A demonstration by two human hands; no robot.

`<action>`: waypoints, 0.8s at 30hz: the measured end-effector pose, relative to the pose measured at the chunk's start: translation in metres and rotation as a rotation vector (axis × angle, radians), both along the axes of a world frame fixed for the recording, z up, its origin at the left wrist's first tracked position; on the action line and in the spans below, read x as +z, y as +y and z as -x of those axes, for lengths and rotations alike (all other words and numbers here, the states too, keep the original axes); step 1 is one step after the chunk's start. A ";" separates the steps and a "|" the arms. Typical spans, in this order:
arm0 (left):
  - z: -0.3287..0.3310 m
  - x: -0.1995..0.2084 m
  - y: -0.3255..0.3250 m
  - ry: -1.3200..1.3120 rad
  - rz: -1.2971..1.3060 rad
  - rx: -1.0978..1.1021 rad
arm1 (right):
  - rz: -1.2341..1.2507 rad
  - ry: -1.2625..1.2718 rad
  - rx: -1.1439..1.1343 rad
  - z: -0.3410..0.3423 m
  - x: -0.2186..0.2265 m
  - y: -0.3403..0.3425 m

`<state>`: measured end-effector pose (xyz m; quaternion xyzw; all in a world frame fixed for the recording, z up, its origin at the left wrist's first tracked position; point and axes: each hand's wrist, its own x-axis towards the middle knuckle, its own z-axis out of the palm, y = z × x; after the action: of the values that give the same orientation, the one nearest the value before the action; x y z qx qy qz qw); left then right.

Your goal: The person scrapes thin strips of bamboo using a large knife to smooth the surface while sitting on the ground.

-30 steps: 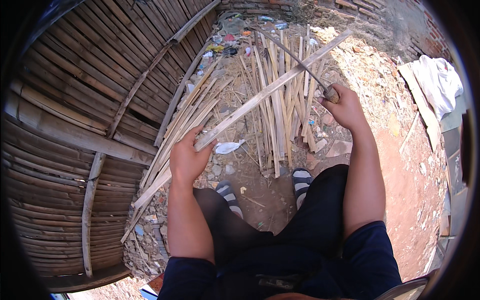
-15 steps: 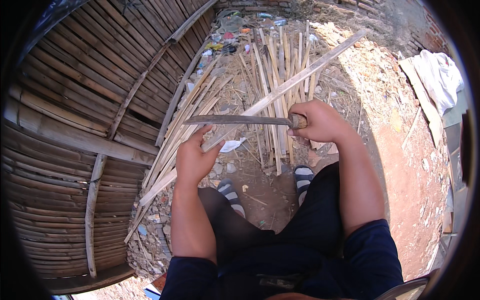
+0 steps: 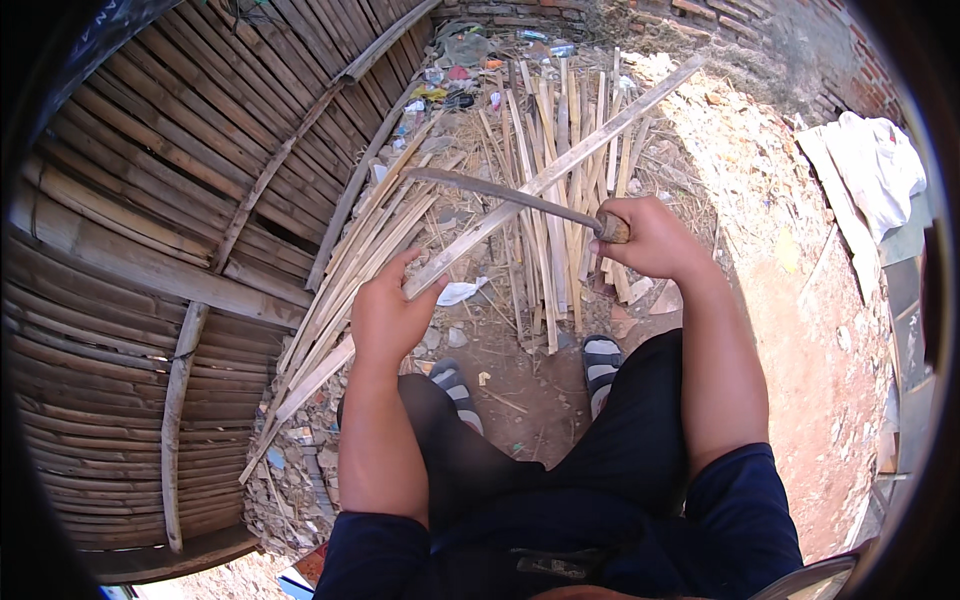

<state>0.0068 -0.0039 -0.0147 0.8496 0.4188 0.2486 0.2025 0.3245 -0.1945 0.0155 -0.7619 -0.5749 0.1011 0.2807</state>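
A long pale wooden strip (image 3: 590, 145) slants up and away to the right, its near end in my left hand (image 3: 385, 305). The fingers and thumb are closed about that end. In my right hand (image 3: 650, 238) is the wooden handle of a machete (image 3: 515, 196). Its dark, slightly curved blade points left and crosses the strip near the middle; I cannot tell whether the two touch. Beneath them lies a bundle of similar wooden strips (image 3: 557, 240) on the rubble.
More strips (image 3: 350, 290) lean along the bamboo wall (image 3: 150, 180) at left. Litter (image 3: 460, 75) is scattered by the brick wall (image 3: 700, 12) at the back. A white sack (image 3: 870, 165) lies at right. My sandalled feet (image 3: 601, 365) stand on bare earth.
The machete has tilted, its tip rising while the handle end sits slightly lower and further right. The strip's far end has shifted a little to the left. My left hand keeps its hold.
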 end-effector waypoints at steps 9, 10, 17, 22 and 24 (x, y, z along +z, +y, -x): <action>0.005 0.017 -0.001 0.073 0.062 -0.006 | 0.016 0.127 -0.179 -0.027 0.003 -0.009; 0.008 0.011 0.004 0.055 0.020 0.006 | -0.024 0.181 -0.297 -0.037 0.001 -0.011; -0.004 0.023 -0.008 0.084 0.135 0.054 | 0.019 0.137 -0.258 -0.033 -0.005 -0.017; 0.000 0.005 0.000 0.106 0.037 0.007 | 0.150 -0.120 0.071 0.031 0.013 0.008; 0.000 0.009 -0.001 0.123 0.049 0.005 | 0.148 -0.122 0.124 0.035 0.013 0.010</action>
<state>0.0068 -0.0044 -0.0058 0.8570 0.4384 0.1864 0.1964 0.2893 -0.1844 0.0283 -0.7484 -0.6278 0.1137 0.1812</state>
